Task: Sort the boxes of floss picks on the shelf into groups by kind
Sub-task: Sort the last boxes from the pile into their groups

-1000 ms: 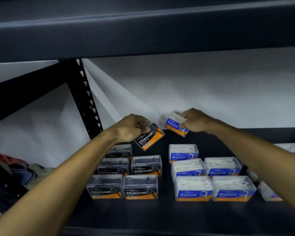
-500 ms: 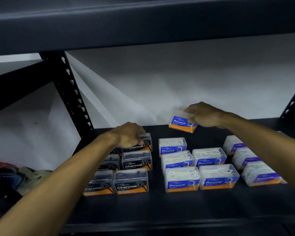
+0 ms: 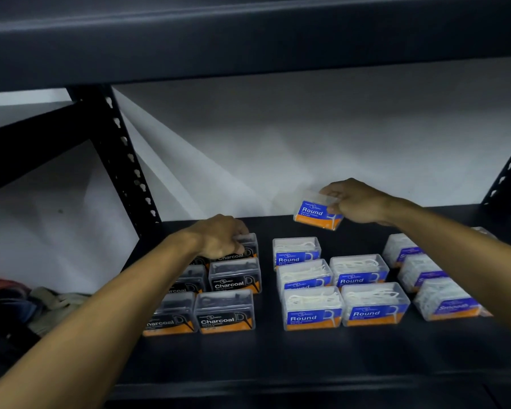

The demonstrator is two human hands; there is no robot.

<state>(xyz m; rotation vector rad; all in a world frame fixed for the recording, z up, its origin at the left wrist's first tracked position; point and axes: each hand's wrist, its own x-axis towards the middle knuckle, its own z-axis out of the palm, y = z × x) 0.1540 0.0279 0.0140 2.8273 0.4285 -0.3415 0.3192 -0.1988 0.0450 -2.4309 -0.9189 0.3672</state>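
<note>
This looks like a storeroom or stock area: a dark metal shelf (image 3: 278, 358) on bolt-together racking, its slotted upright (image 3: 124, 160) punched with keyhole slots, set against a plain white wall (image 3: 307, 137). Retail boxes of floss picks (image 3: 227, 312) sit in rows on it (labels facing out), and crumpled cloths (image 3: 27, 305) lie beside the rack.

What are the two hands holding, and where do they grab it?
The right hand pinches a Round floss box by its clear lid corner, off the shelf. The left hand grips the back Charcoal box from above.
</note>
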